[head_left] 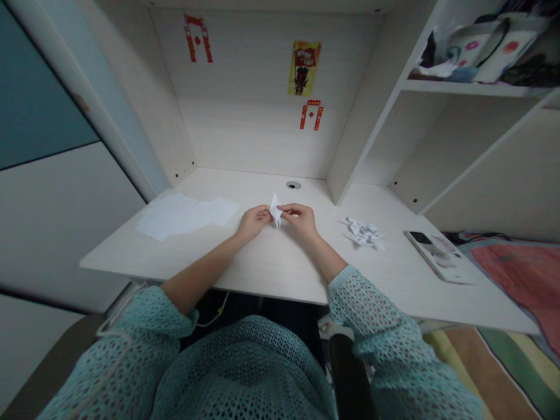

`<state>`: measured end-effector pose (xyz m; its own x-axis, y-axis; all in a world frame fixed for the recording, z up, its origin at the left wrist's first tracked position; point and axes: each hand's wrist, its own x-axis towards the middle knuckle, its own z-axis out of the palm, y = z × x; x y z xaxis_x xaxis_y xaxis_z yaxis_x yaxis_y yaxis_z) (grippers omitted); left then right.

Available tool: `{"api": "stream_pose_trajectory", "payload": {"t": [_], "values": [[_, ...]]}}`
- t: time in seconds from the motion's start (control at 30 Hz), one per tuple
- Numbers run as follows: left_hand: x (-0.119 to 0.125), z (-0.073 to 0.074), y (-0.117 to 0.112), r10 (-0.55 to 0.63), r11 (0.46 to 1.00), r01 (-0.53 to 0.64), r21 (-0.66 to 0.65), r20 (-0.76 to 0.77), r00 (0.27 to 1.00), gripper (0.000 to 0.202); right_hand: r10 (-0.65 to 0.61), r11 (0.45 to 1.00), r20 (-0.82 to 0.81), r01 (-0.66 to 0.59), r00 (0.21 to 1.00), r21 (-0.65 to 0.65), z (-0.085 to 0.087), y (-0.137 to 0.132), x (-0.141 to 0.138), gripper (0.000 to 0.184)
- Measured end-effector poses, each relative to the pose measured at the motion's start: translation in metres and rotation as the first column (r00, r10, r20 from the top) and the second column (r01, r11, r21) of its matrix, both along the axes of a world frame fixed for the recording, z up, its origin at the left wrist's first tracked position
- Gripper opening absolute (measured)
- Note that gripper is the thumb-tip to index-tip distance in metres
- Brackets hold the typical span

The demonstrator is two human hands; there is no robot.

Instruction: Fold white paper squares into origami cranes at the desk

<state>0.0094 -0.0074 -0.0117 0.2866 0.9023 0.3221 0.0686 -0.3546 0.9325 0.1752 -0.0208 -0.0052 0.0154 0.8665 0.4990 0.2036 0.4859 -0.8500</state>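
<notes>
Between both hands is a small piece of folded white paper [275, 210], diamond-shaped and held upright just over the desk. My left hand [255, 223] pinches its left side, fingers curled together. From the other side, my right hand [300, 218] grips the right edge between thumb and fingers. Flat sheets of white paper [175, 217] lie overlapping on the desk, left of my left hand. To the right of my right hand sits a small heap of folded white paper pieces [364, 233] with pointed tips.
The pale desk [262, 268] has a cable hole [293, 185] at the back. A phone [437, 256] lies at the right. An upright partition [363, 116] rises right of centre, beside a shelf [472, 87] holding bags. A chair armrest [347, 367] is below the desk edge.
</notes>
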Motion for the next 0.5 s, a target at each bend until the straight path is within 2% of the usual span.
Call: {"api": "stream_pose_trajectory", "payload": {"t": [0.1, 0.27, 0.5], "values": [[0.0012, 0.0012, 0.0013, -0.034, 0.994, 0.043, -0.101, 0.087, 0.996, 0.025, -0.002, 0.999, -0.046, 0.001, 0.999, -0.032, 0.0008, 0.0011, 0.0000, 0.019], [0.0001, 0.0017, 0.0015, -0.072, 0.950, 0.131, -0.284, 0.211, 0.975, 0.039, 0.015, 0.999, -0.059, -0.017, 0.998, -0.035, 0.0033, -0.0007, -0.0012, 0.017], [-0.0017, 0.0017, 0.0005, -0.063, 0.943, 0.116, -0.311, 0.176, 0.982, 0.042, 0.167, 0.986, 0.005, -0.167, 0.986, -0.004, 0.0020, -0.0001, -0.0004, 0.024]]}}
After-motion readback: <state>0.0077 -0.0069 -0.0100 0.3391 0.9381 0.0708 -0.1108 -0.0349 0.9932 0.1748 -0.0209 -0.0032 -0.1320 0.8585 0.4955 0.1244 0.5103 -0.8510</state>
